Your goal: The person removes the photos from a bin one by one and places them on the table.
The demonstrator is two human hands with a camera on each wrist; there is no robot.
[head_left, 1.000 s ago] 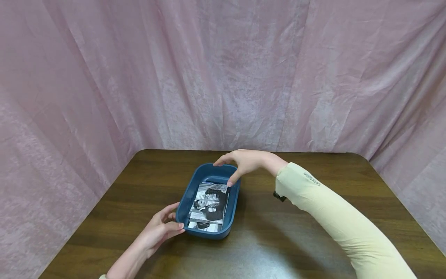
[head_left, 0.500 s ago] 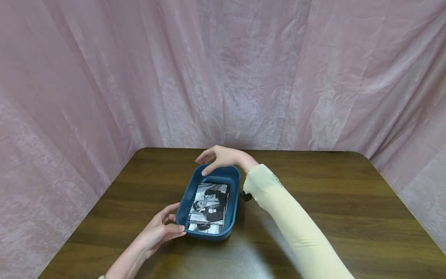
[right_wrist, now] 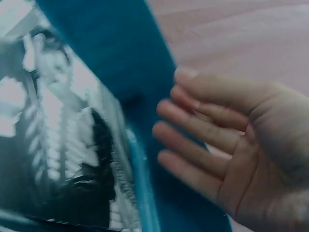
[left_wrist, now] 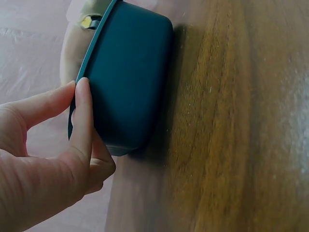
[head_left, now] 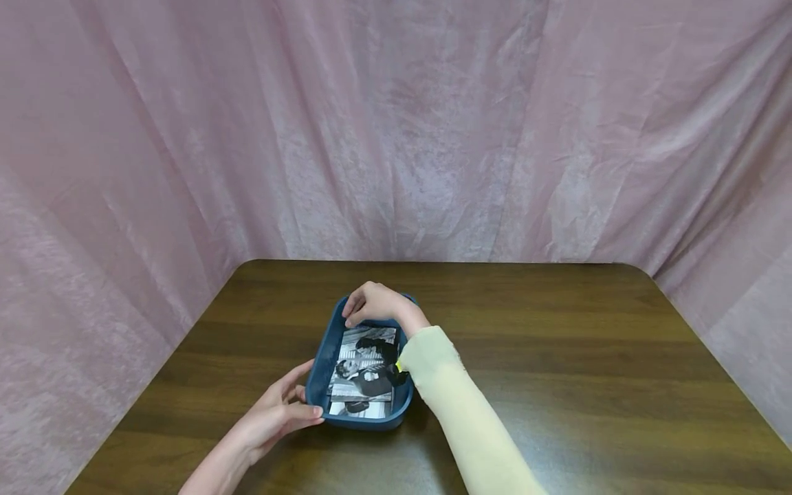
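A rectangular dark-blue plastic tray (head_left: 322, 357) with rounded corners stands near the middle of the brown wooden table (head_left: 557, 357). A black-and-white printed photograph (head_left: 365, 371) lies flat inside it. The left hand (head_left: 275, 416) pinches the tray's near left corner, thumb on the rim. The right hand (head_left: 374, 306) rests on the far end wall, fingers relaxed and nearly straight. Pink fabric backdrop (head_left: 396, 130) behind.
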